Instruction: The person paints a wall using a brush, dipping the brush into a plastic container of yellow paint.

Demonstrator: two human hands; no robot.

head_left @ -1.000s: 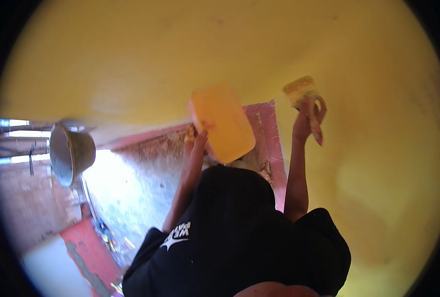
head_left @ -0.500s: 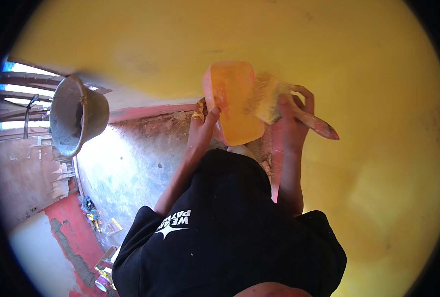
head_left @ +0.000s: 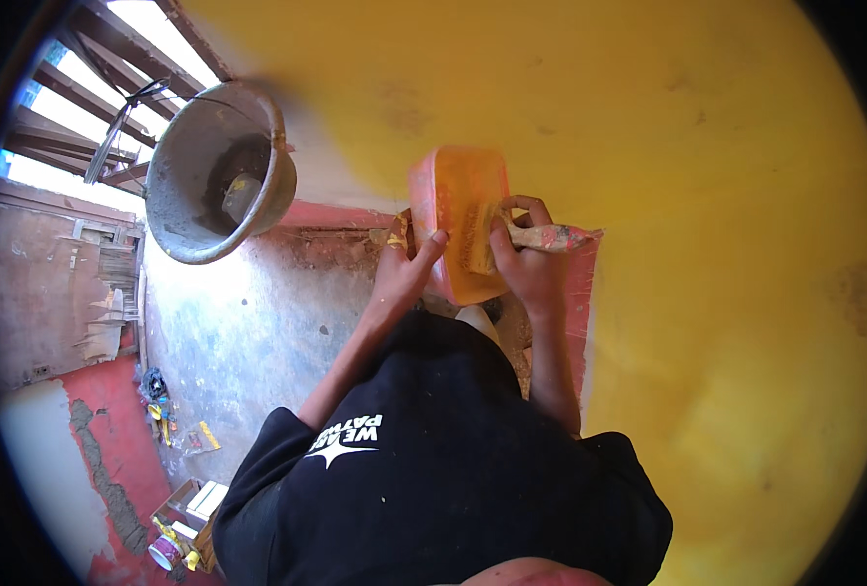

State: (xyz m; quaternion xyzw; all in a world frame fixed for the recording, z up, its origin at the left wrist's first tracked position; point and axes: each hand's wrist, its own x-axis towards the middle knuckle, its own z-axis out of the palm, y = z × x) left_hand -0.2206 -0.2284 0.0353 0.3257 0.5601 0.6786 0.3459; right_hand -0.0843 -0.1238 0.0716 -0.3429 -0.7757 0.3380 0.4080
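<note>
My left hand [head_left: 406, 264] is closed on the side of an orange plastic tub [head_left: 440, 195], thumb over its rim. Yellow paint coats the inside of the tub. In my right hand [head_left: 526, 256] is a paintbrush [head_left: 556, 236], gripped where the bristles meet the handle. The brush's paint-covered bristles are inside the tub, against its inner surface. Its stained handle points right, toward the yellow wall. Yellow paint marks a finger of my left hand.
A yellow painted wall [head_left: 707, 293] spans the right and top. At upper left hangs a grey bucket [head_left: 279, 176] beside wooden slats [head_left: 111, 39]. Below lies a worn grey floor [head_left: 248, 322], with a box [head_left: 199, 503] and a small paint pot [head_left: 165, 553] at lower left.
My right hand has brought the brush left, from the tub's right rim to inside it. The view has shifted, so the bucket appears farther right and larger.
</note>
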